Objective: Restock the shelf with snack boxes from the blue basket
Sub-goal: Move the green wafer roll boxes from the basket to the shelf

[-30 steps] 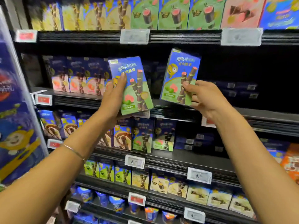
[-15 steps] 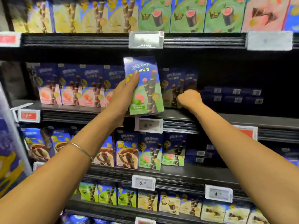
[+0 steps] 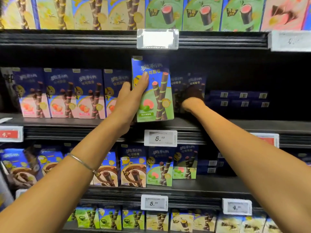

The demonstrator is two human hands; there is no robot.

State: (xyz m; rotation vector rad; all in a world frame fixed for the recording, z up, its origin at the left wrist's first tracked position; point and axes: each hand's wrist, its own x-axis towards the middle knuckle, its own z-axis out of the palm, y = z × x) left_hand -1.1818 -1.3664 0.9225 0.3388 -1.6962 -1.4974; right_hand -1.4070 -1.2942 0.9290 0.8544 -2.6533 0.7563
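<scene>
A green snack box [image 3: 156, 98] is held upright at the front edge of the shelf [image 3: 235, 125] by the left hand [image 3: 133, 96], not yet placed, while the grip of the shadowed right hand [image 3: 192, 96], deeper inside, cannot be told.

Along the top row stand yellow boxes [image 3: 84, 12], green boxes [image 3: 202, 14] and a pink box [image 3: 282, 14]. A blank white price tag [image 3: 157, 39] hangs beneath them. Lower down, a tag reading 5.69 [image 3: 160, 138] sits between two red tags, one far left [image 3: 10, 134] and one right [image 3: 267, 140]. Chocolate-swirl boxes [image 3: 133, 165] stand below it, upright, side by side.
</scene>
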